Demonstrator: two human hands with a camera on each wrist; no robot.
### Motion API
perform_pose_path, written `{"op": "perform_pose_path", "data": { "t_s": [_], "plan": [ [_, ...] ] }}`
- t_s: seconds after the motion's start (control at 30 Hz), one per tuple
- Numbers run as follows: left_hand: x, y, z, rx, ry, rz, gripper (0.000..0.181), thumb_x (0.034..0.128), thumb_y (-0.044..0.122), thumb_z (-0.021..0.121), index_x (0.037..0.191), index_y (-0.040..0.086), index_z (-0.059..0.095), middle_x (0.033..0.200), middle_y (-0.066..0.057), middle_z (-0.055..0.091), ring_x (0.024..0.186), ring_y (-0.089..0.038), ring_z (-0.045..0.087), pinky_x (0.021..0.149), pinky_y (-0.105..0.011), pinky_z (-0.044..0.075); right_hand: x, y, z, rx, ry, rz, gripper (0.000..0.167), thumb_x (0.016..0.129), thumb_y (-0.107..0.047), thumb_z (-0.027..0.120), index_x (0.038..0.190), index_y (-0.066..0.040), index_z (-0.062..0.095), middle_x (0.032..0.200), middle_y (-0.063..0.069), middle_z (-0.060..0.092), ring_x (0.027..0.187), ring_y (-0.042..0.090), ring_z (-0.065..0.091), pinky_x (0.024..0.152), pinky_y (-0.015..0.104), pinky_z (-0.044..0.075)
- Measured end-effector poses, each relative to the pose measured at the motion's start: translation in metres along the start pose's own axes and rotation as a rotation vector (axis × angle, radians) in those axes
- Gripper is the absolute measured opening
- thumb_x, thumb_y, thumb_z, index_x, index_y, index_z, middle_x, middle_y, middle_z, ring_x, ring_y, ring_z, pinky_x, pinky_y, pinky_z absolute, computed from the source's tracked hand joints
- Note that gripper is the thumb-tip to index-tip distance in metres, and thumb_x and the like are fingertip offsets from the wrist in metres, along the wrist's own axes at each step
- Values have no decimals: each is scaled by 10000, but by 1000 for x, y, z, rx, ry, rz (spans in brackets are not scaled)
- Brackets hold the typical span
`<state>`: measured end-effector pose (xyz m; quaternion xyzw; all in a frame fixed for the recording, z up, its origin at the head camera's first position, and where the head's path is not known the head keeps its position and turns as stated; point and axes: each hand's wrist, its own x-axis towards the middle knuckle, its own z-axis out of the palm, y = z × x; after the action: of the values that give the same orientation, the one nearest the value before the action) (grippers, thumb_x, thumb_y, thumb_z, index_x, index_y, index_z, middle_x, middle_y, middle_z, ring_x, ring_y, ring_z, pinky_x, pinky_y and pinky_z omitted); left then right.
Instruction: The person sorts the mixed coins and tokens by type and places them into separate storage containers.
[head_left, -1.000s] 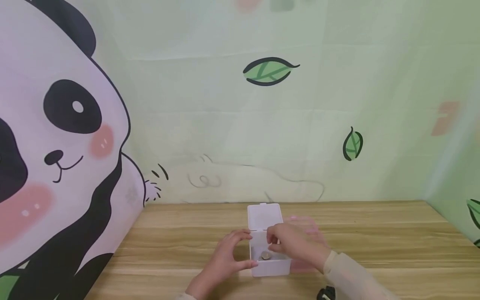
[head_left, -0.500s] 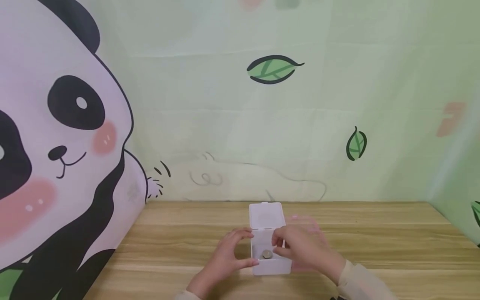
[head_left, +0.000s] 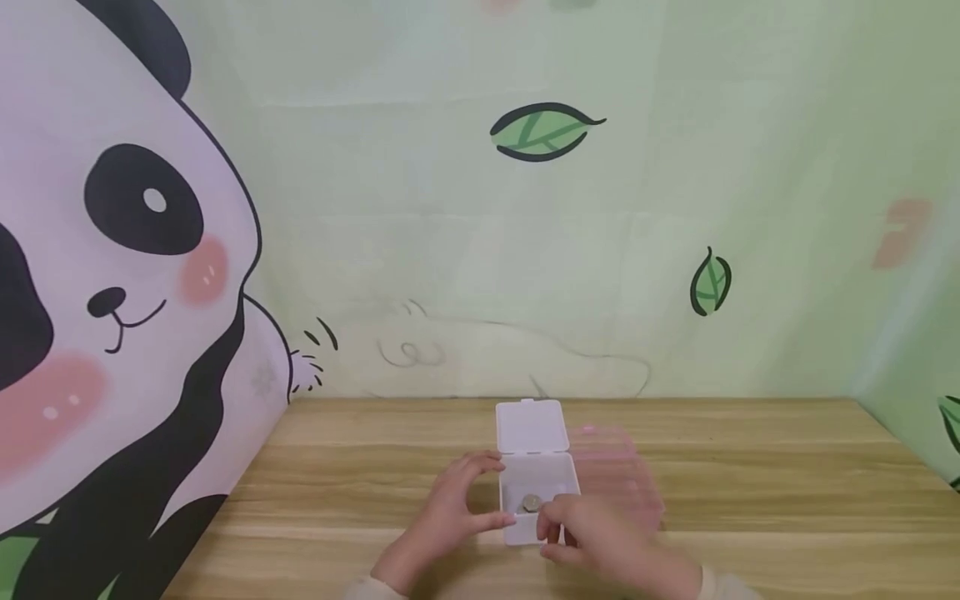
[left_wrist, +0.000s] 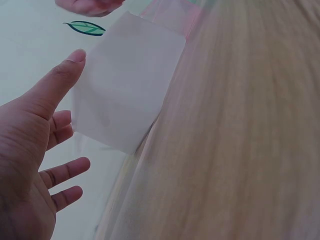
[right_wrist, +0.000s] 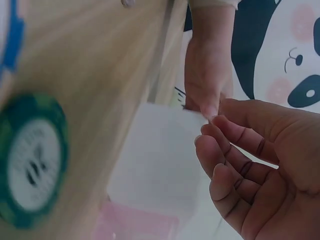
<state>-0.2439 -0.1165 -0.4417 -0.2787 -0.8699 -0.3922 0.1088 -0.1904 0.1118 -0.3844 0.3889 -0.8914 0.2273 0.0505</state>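
A small white plastic box [head_left: 537, 483] stands on the table with its hinged lid [head_left: 532, 426] tipped back. Inside it lies a round, silvery coin [head_left: 531, 502]. My left hand [head_left: 457, 504] grips the box's left side, thumb by the near corner and fingertips by the far one; its other fingers spread loosely in the left wrist view. Over the box's near right corner is my right hand [head_left: 600, 537], blurred, its fingers loosely curled. In the right wrist view the thumb and index finger [right_wrist: 227, 130] come close together, and nothing shows between them.
A see-through pink box [head_left: 618, 475] sits on the right of the white one. In the right wrist view a green-rimmed poker chip [right_wrist: 35, 160] and a blue-edged round piece [right_wrist: 14, 42] lie on the wooden table [head_left: 375, 467]. A printed cloth [head_left: 420, 183] hangs behind.
My right hand has moved from above the box's inside back toward me, to its near right corner. My left hand and the coin keep their places.
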Motion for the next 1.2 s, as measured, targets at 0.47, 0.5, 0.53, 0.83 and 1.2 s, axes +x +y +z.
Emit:
{"op": "perform_pose_path", "data": {
  "t_s": [0.47,0.5,0.53,0.83,1.2],
  "plan": [
    [-2,1,-2,-11,9,-7,573,708,344,833,1185,133,596,1338,-37,578,1280,-267,505,1060,-562,361,-18,-12,22,90,-159,53,90,789,-97,673,850,-163,662,742,-120,593,649,-79,452,587,106,403],
    [-2,1,-2,-14,9,-9,574,707,343,833,1186,135,595,1340,-36,578,1281,-267,504,1063,-560,361,-18,-13,23,89,-166,72,104,775,-91,672,845,-169,670,734,-124,596,653,-80,451,592,110,402],
    [-2,1,-2,-13,10,-11,575,707,346,833,1187,137,594,1342,-32,577,1281,-263,504,1064,-556,361,-18,-15,25,75,-179,83,108,766,-101,678,841,-180,675,730,-135,588,657,-81,445,597,113,400],
    [-2,0,-1,-12,12,-9,582,698,344,839,1185,140,594,1343,-28,576,1284,-254,502,1064,-541,371,-26,-20,37,-40,-243,8,97,813,-310,660,775,-221,662,712,-181,506,642,-100,417,557,84,346],
    [0,-2,1,-6,1,-1,594,705,379,829,1193,141,591,1350,-21,572,1289,-254,498,1070,-545,365,-30,-10,46,-252,-203,-300,66,806,-280,627,761,-235,611,701,-168,523,658,-105,392,548,-6,209]
  ]
}}
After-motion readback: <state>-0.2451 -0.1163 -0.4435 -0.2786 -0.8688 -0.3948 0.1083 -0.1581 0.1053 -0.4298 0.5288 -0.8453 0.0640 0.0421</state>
